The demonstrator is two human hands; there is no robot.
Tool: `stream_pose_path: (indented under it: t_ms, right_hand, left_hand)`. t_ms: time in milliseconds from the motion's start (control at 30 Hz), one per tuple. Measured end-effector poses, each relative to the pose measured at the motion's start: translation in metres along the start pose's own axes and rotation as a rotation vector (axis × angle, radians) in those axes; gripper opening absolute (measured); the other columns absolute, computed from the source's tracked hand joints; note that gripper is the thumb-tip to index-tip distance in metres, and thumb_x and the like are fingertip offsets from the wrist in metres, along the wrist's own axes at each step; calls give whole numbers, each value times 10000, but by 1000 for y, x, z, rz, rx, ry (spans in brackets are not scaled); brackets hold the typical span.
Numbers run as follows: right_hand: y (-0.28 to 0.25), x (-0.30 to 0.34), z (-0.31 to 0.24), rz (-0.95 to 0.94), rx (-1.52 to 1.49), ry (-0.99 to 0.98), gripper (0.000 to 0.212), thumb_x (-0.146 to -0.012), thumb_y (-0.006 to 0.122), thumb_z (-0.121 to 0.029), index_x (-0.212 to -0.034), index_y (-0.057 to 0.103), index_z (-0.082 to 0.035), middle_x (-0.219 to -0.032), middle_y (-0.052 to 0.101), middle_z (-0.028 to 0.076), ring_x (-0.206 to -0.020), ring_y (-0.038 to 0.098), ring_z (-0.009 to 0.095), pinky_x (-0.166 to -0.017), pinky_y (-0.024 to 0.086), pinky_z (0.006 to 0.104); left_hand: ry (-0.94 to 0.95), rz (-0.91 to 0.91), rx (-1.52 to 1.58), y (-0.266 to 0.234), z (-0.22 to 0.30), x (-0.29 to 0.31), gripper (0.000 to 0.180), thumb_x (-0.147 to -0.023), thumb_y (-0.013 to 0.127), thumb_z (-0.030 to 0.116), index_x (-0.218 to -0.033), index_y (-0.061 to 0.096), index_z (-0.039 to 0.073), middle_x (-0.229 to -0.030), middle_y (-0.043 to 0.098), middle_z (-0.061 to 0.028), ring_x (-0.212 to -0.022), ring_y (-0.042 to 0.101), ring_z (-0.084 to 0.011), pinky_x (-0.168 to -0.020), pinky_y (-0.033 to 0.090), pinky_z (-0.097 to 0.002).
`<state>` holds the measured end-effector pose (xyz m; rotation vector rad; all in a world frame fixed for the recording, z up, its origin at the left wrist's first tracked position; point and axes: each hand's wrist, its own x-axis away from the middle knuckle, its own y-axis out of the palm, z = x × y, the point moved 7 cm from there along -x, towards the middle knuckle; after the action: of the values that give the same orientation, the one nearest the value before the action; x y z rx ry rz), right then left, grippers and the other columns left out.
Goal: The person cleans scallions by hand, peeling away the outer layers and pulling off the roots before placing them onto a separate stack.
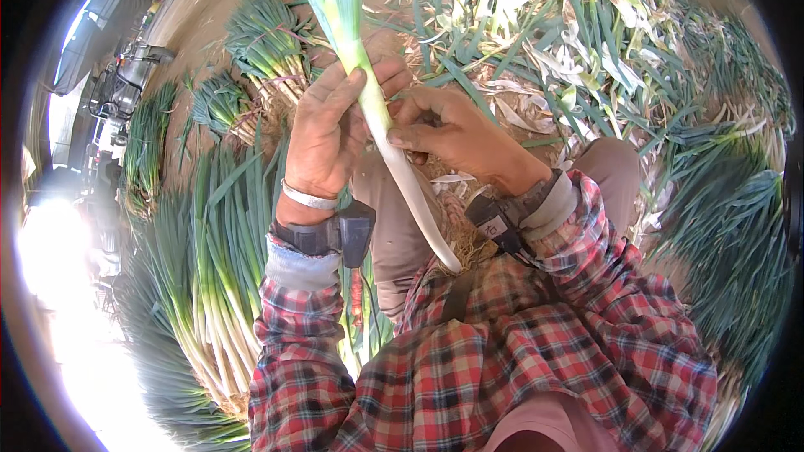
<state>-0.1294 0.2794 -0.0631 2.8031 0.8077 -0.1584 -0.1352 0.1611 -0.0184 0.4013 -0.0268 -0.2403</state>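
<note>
A long green onion slants across the middle of the view, green leaves at the top and a white shank running down to its stringy roots. My left hand is wrapped around it where the green turns pale, thumb lying along the front. Just below, my right hand is closed in a pinch against the side of the shank. Whether a strip of outer skin is between those fingers I cannot make out. The root end hangs over my lap, close to my plaid shirt.
Loose green onions lie in a pile at my left. Tied bundles rest on the ground beyond them. Stripped leaves and pale skins heap up ahead on the right. More green onions lie at my right. A vehicle-like machine stands far left.
</note>
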Motion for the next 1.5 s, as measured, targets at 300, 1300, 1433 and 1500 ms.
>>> stream_pose_path:
  t_ms: [300, 1300, 1433, 1500]
  right_hand:
    - [-31, 9, -24, 145, -57, -189, 161, -847, 662, -123, -888, 625, 28, -824, 625, 48, -754, 583, 115, -680, 476, 271]
    - [-82, 116, 19, 64, 448, 230, 136, -865, 582, -98, -898, 498, 5, -825, 536, 103, -769, 498, 223, -738, 424, 315]
    - [-139, 180, 83, -46, 926, 304, 181, -848, 607, -117, -992, 559, -19, -841, 550, 147, -843, 552, 269, -747, 446, 353]
    - [-139, 170, 86, -40, 1145, 271, 211, -840, 618, -123, -1022, 574, -26, -855, 564, 158, -846, 570, 283, -752, 453, 360]
  left_hand:
    - [-36, -50, 47, 23, -7, -11, 417, -976, 483, 121, -1337, 399, -71, -1242, 567, -222, -1160, 564, -285, -930, 519, -378]
    - [164, 202, 246, -87, 9, -29, 277, -986, 483, 184, -1194, 464, 1, -1075, 597, -125, -729, 533, -143, -563, 488, -253]
    - [252, 374, 148, -169, 68, -15, 303, -1005, 448, 227, -1224, 464, 19, -1111, 606, -127, -720, 505, -119, -541, 469, -241]
    - [299, 388, 122, -151, 72, -8, 314, -1012, 425, 253, -1223, 472, 25, -1118, 610, -128, -721, 507, -123, -547, 474, -252]
